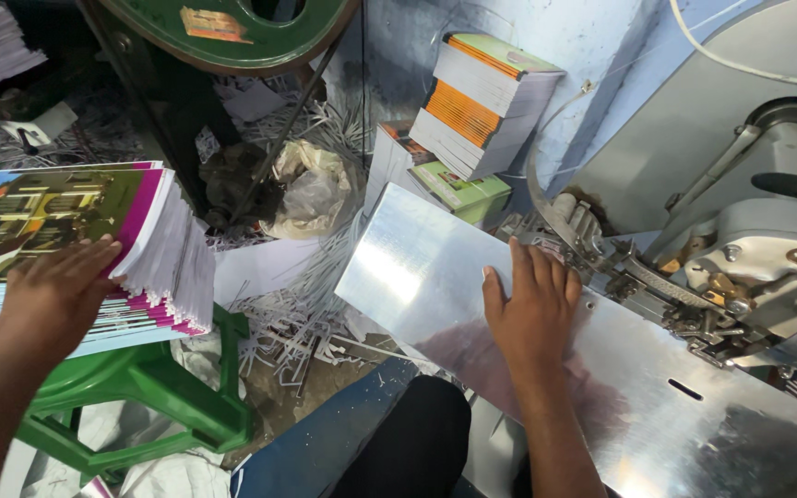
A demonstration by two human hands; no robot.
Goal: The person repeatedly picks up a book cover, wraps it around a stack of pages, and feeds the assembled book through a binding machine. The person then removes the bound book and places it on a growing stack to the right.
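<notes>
**Hands at the metal bench and the booklet stack**

Nearest the camera, a dark trouser knee (408,443) sits at the bottom edge, cut off by the frame.

The grey stitching machine (740,184) fills the right side; its upper body runs out of the frame and its head parts are crowded and hard to make out. The sloping metal bench (417,267) extends from the machine toward lower right. Its left corner is bare and its near edge is unobstructed; glare washes out part of the surface.

The green plastic stool (140,397) at left carries the stack of colour-covered booklets (76,240), whose left part is cut off. The fanned page edges overhang the stool toward the paper-strewn floor (297,341).

A second pile of orange-spined booklets (481,101) leans against the blue wall, well apart from both hands.

The right hand (532,309) lies flat on the bench, fingers together, holding nothing, just beside the machine head. The left hand (57,290) rests palm-down on the top booklet, fingers slightly spread, not closed around it.
</notes>
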